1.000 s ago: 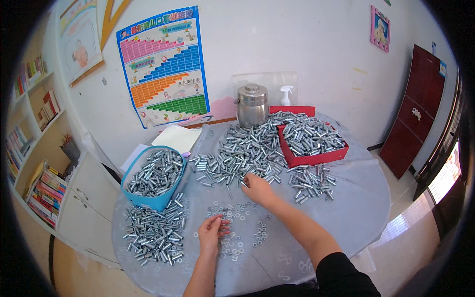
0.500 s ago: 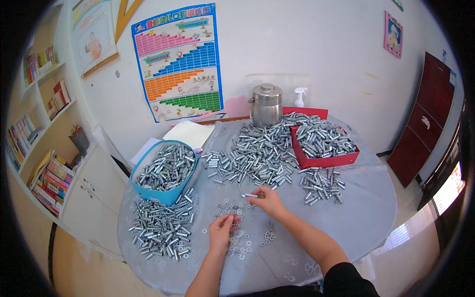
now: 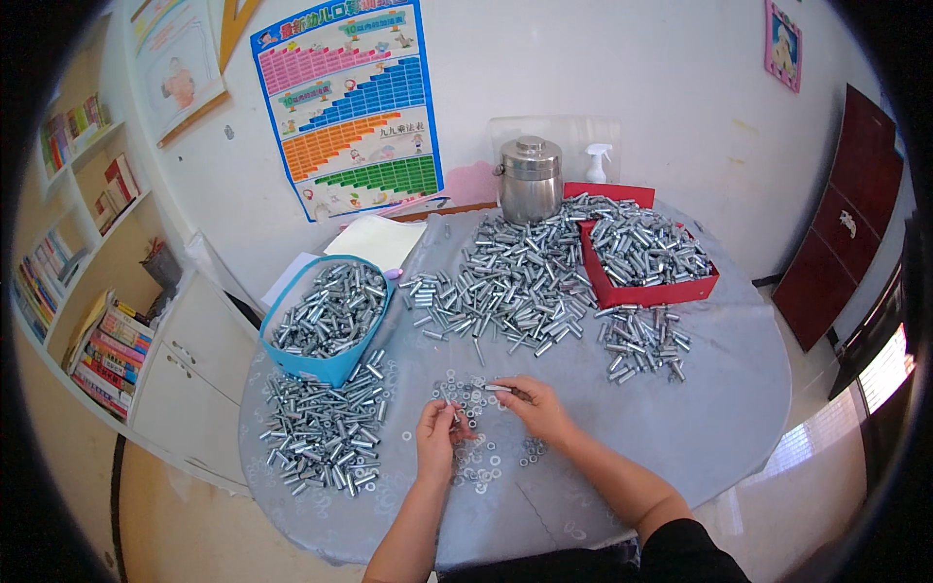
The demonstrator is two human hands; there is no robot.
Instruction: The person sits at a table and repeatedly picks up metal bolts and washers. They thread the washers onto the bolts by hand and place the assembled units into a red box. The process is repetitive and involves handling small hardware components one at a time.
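Observation:
My right hand pinches a silvery metal expansion bolt between thumb and fingertips, its length pointing left over the table. Beside it, a little nearer to me, my left hand is closed, thumb against fingers, over the scattered washers. Whatever lies between its fingertips is too small to make out. Loose small washers are spread on the grey tablecloth around and under both hands. Beyond the hands spreads a large heap of similar bolts, with one thin bolt lying at its near edge.
On the left a blue basket full of bolts stands behind another bolt pile. A red box heaped with bolts is at the far right, a smaller pile before it. A steel canister and white spray bottle stand behind.
My right hand has come nearer to me with the bolt, lower toward the washers. My left hand stays closed over the washers. The whole view has tilted slightly downward.

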